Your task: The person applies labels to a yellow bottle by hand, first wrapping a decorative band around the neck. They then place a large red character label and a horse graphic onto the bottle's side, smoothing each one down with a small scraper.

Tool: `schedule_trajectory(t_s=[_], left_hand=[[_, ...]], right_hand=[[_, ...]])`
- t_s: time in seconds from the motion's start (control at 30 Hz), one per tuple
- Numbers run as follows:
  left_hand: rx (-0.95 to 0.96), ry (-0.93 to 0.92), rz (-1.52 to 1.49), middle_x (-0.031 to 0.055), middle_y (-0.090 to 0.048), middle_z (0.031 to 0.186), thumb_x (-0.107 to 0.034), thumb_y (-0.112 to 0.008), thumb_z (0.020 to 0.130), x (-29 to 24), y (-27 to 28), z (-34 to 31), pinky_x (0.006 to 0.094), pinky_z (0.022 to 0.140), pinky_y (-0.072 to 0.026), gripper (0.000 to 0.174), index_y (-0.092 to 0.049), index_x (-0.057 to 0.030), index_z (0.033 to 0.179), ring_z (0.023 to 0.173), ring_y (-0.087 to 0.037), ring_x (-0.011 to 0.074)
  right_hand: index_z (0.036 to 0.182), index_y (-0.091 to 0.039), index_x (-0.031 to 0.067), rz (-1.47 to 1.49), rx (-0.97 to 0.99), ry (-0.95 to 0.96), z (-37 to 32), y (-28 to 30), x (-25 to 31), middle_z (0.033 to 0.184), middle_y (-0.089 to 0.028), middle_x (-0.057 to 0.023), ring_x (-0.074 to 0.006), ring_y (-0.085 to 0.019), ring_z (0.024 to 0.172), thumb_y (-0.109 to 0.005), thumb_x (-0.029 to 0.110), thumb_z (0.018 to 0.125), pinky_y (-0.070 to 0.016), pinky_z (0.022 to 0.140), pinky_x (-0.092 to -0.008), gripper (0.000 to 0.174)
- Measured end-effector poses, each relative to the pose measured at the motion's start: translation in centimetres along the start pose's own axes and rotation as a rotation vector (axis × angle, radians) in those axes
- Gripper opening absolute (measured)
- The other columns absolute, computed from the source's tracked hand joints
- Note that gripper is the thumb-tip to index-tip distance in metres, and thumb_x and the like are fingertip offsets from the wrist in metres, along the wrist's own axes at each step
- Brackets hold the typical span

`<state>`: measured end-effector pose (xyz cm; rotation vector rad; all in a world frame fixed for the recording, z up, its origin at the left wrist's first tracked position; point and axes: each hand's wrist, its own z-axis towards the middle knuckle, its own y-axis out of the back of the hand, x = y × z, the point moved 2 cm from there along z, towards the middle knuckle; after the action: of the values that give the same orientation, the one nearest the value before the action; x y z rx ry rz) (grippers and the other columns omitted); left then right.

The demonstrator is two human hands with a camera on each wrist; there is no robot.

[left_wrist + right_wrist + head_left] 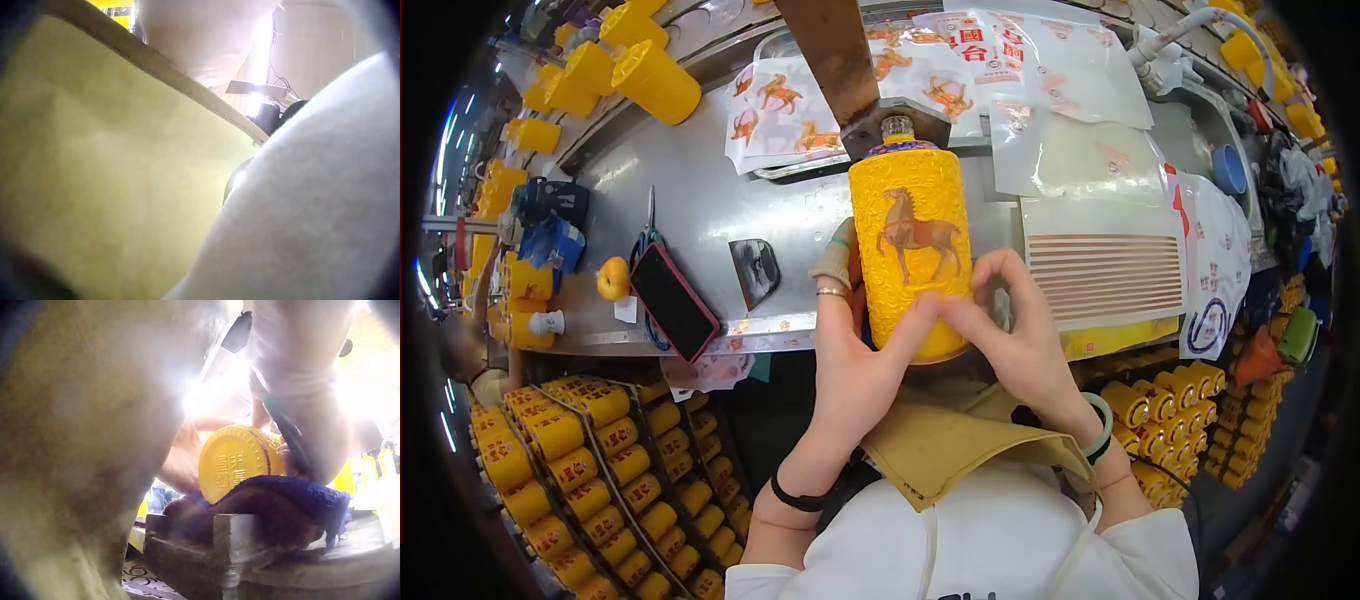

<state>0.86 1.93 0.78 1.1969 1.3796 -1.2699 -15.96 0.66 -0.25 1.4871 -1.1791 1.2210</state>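
A yellow embossed bottle point(912, 250) with a brown horse picture lies with its glass neck toward a metal bracket in the head view. My left hand point(850, 350) grips its left side near the base, thumb on the front, with a covering on a finger. My right hand point(1015, 325) has its thumb on the lower front beside the left thumb, the index finger bent at the right side. In the right wrist view the bottle's round base point(232, 464) faces the camera above a purple cloth point(275, 503). The left wrist view shows mostly apron point(112, 156) and sleeve, no hand clearly.
Horse sticker sheets point(785, 110) lie behind the bottle, a striped sheet point(1105, 265) to its right. A phone point(675, 302), scissors point(650, 215) and a dark metal piece point(755, 272) are on the left. Yellow caps point(655, 82) stand at the back left; racks of yellow bottles point(600, 470) are below.
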Motion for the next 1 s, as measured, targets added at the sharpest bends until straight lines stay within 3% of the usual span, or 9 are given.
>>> schedule_trajectory(t_s=[0.07,0.2,0.37,0.57,1.0], left_hand=[[-0.082,0.009,0.019,0.0177,-0.044,0.152,-0.007,-0.072,0.097,0.1,-0.2,0.2,0.0401,0.116,-0.0420,0.078,-0.025,0.0026,0.159,0.140,-0.049,0.0256],[-0.065,0.005,-0.005,0.0179,-0.043,0.154,-0.006,-0.068,0.099,0.4,-0.1,0.1,0.0404,0.117,-0.0406,0.076,-0.023,0.0028,0.160,0.141,-0.048,0.0256],[-0.089,0.089,-0.229,0.0196,-0.035,0.161,-0.002,-0.058,0.103,0.5,0.7,-0.4,0.0409,0.123,-0.0313,0.075,-0.015,0.0024,0.164,0.149,-0.037,0.0272],[-0.002,0.041,-0.133,0.0192,-0.029,0.165,0.001,-0.059,0.101,0.5,0.7,-1.1,0.0415,0.125,-0.0286,0.079,-0.012,0.0035,0.165,0.152,-0.033,0.0283],[0.007,0.060,-0.166,0.0195,-0.030,0.164,0.001,-0.059,0.101,0.8,0.8,-1.1,0.0422,0.125,-0.0288,0.078,-0.014,0.0044,0.164,0.152,-0.033,0.0287]], right_hand=[[0.102,-0.054,0.0032,0.004,-0.001,-0.004,0.0,0.0,-0.1,0.090,-0.053,-0.0012,-0.0095,-0.050,0.080,-0.080,0.019,0.094,-0.0446,0.072,-0.0260,0.032],[0.102,-0.054,0.0030,0.019,-0.003,-0.003,0.0,0.0,-0.3,0.090,-0.052,-0.0013,-0.0098,-0.049,0.081,-0.080,0.019,0.094,-0.0446,0.073,-0.0261,0.032],[0.102,-0.054,0.0030,0.038,0.015,-0.025,0.1,0.4,0.2,0.090,-0.052,-0.0011,-0.0100,-0.049,0.081,-0.079,0.018,0.094,-0.0445,0.074,-0.0264,0.030],[0.102,-0.053,0.0029,0.003,0.039,-0.010,0.0,0.5,0.2,0.089,-0.051,-0.0006,-0.0096,-0.049,0.081,-0.077,0.018,0.096,-0.0444,0.075,-0.0262,0.029],[0.104,-0.052,0.0035,0.031,0.039,-0.025,0.0,0.4,0.1,0.091,-0.051,-0.0001,-0.0090,-0.048,0.081,-0.078,0.016,0.095,-0.0439,0.074,-0.0257,0.031]])
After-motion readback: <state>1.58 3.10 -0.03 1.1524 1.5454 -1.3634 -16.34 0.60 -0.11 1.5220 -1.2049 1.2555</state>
